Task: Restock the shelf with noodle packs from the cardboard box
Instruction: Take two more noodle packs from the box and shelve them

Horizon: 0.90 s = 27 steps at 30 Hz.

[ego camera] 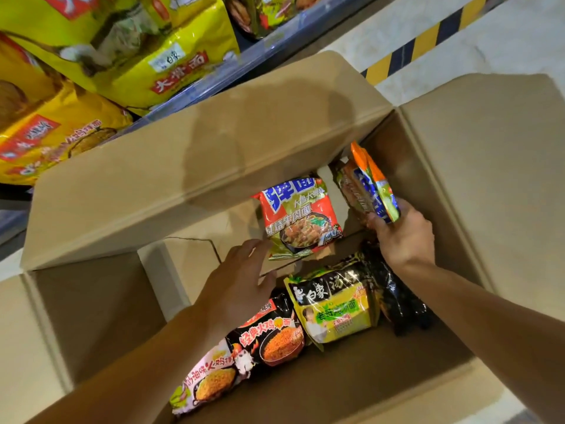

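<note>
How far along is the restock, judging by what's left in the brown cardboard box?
Well along, apparently: the brown cardboard box shows bare floor. In hand: the right hand grips an orange-and-blue noodle pack; the open left hand reaches toward the red-and-blue beef noodle pack. Left: that one plus the yellow-green pack, glossy black pack, black fire-noodle pack and pink pack. Yellow multipacks already sit on the shelf.

The open cardboard box holds loose noodle packs: a red one flat, a yellow-green one, black and pink ones, while yellow packs fill the shelf.
</note>
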### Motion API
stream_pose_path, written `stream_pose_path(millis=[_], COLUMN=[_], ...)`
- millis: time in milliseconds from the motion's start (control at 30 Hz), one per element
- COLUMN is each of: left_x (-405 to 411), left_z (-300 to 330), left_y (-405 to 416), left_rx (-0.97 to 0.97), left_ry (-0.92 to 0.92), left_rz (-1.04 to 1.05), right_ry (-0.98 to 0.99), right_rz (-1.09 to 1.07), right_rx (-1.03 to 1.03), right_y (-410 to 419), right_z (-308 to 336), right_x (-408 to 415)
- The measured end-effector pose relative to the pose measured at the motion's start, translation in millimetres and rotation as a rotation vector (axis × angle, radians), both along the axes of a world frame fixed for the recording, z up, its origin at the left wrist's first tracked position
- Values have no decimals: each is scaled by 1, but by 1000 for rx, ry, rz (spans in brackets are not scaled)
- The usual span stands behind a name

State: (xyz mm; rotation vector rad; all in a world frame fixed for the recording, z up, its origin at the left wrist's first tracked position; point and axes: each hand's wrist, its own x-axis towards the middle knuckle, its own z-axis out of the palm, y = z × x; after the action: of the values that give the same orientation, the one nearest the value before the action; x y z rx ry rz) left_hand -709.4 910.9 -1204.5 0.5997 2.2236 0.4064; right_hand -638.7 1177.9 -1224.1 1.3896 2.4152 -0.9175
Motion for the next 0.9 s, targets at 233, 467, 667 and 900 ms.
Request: stream_pose_path(millis=[233,467,667,900], left_x=[4,-9,-5,-2], left_z=[-18,-55,-107,-91], left_y=[12,56,69,85], left_rx=[-48,82,139,207], left_ry=[-112,-262,-377,-482], left_rz=[185,730,1039,1181], right_ry=[256,362,381,402], right_rz=[-79,-125,-95,-60], right_rx=[-113,-211,-233,-229], right_y=[-7,-12,-14,-16], right_z=[42,44,33,39], right_x=[22,35,48,50])
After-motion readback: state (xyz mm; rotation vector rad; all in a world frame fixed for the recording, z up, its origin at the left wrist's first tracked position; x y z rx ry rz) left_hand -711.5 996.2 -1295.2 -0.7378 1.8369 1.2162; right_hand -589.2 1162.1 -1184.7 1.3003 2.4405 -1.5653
